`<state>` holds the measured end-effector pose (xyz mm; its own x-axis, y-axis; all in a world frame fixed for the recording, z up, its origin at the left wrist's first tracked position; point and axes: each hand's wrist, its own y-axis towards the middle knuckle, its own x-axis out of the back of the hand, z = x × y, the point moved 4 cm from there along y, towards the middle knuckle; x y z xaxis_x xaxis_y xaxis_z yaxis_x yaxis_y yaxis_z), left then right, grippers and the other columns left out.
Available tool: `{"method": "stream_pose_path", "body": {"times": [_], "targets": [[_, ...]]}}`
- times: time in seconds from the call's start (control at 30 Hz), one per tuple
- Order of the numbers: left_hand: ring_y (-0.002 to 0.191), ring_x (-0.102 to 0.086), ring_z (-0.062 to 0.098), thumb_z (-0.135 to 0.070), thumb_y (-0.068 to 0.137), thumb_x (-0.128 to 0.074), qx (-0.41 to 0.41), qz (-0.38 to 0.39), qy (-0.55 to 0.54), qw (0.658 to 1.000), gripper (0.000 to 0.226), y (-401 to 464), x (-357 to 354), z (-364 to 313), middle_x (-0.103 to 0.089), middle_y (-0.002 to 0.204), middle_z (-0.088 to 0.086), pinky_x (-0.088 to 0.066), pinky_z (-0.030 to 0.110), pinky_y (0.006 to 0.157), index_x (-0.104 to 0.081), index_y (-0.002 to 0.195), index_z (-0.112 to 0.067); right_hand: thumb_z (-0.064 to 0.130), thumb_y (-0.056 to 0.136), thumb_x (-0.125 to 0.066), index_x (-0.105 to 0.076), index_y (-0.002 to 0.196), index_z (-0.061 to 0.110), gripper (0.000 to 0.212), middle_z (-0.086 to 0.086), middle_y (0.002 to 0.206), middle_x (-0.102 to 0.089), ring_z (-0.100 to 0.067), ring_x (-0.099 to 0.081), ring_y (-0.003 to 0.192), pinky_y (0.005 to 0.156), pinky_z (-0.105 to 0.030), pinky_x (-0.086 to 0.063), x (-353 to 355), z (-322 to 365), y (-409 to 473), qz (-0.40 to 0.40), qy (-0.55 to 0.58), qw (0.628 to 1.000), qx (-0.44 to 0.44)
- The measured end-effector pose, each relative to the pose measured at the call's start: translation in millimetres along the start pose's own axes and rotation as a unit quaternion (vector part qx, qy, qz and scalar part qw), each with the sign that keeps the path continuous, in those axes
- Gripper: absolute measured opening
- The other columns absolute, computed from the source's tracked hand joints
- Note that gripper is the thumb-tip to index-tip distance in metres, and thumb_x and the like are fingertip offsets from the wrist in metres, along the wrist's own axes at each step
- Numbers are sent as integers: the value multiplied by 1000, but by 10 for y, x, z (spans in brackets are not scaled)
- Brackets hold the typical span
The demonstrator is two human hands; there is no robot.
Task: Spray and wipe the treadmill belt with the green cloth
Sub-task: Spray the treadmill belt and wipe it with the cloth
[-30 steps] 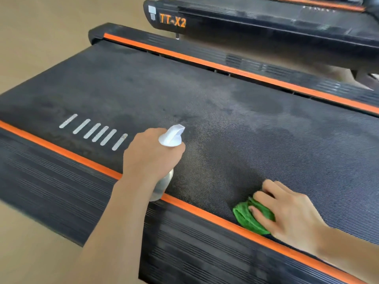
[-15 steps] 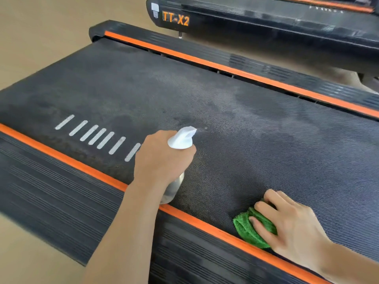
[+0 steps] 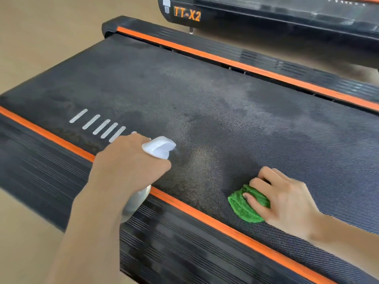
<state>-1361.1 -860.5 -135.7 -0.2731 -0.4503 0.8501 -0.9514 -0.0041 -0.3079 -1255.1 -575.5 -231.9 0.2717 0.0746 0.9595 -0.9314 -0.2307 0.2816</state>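
The black treadmill belt [image 3: 205, 103] fills the middle of the view, with darker damp patches on it. My left hand [image 3: 129, 167] grips a clear spray bottle [image 3: 135, 201] with a white nozzle [image 3: 159, 147] that points right across the belt; a faint mist shows at the nozzle tip. My right hand [image 3: 287, 201] presses a bunched green cloth [image 3: 244, 206] onto the belt near its front edge, fingers curled over it.
Orange-striped black side rails run along the near edge [image 3: 205, 218] and the far edge [image 3: 225, 60] of the belt. Several white dashes [image 3: 98, 125] mark the belt at left. A second treadmill labelled TT-X2 [image 3: 186, 14] stands behind. Beige floor [image 3: 41, 27] lies at left.
My left hand with the bottle has shifted right along the belt's near edge, and mist now shows at the nozzle. My right hand stays on the cloth.
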Motion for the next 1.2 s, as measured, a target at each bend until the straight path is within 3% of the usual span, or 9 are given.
{"method": "stream_pose_path", "body": {"times": [0.13,0.27,0.47,0.6,0.7,0.87,0.97,1.07,1.2], "targets": [[83,-64,27,-36,87,-71,-37,-17,-29,999,23,16,-26,76,-65,79,1,-51,39,76,-65,75,-16,46,97,-54,-65,88,21,29,2,90,-51,-17,-54,77,50,-22,-34,-188,30,448,-19,-20,999,-17],[89,-63,26,-34,87,-72,-49,-42,-52,997,14,60,0,106,-66,82,-2,-54,42,83,-70,84,-21,47,97,-51,-63,96,19,31,-5,98,-52,-24,-55,83,50,-30,-45,-565,98,1253,-42,-36,998,-3],[78,-58,28,-33,88,-72,-45,-73,-76,993,26,157,-2,177,-60,72,1,-48,38,71,-61,71,-16,43,102,-40,-58,116,17,35,-6,118,-49,-28,-51,104,65,-36,-36,-906,198,2148,25,-42,983,-179],[90,-62,33,-34,91,-69,-39,-95,-87,991,19,172,8,151,-65,81,2,-55,46,85,-67,81,-18,45,97,-47,-61,96,20,29,1,98,-51,-22,-56,87,53,-30,-38,-582,615,1335,3,12,1000,9],[88,-61,31,-30,90,-68,-42,-92,-77,992,17,167,-23,107,-64,79,2,-53,44,81,-65,79,-16,41,97,-52,-59,85,20,25,1,88,-51,-20,-50,74,51,-31,-40,-323,787,660,12,57,989,137],[86,-60,31,-30,89,-67,-56,-97,-73,991,20,109,-41,46,-61,78,0,-53,42,80,-62,76,-17,40,101,-51,-57,81,19,29,-1,84,-51,-21,-48,70,48,-32,-39,-370,600,807,-14,36,964,262],[85,-59,32,-30,90,-66,-66,-102,-61,991,25,114,-40,32,-60,74,2,-51,41,76,-58,73,-14,40,100,-50,-62,86,18,28,-5,88,-54,-28,-57,75,49,-32,-42,-648,253,1463,-69,-27,992,106],[83,-58,32,-30,89,-66,-69,-106,-60,990,25,139,-69,30,-59,72,2,-51,41,76,-58,72,-14,41,101,-42,-63,104,16,33,-6,105,-54,-31,-57,93,60,-35,-41,-831,33,1995,-29,-50,994,-88],[89,-60,31,-31,92,-66,-68,-100,-76,990,17,124,-88,35,-61,79,0,-55,45,85,-69,86,-15,43,100,-42,-62,101,17,33,-2,101,-53,-26,-58,88,56,-33,-39,-683,320,1597,-13,-37,999,-23]]}}
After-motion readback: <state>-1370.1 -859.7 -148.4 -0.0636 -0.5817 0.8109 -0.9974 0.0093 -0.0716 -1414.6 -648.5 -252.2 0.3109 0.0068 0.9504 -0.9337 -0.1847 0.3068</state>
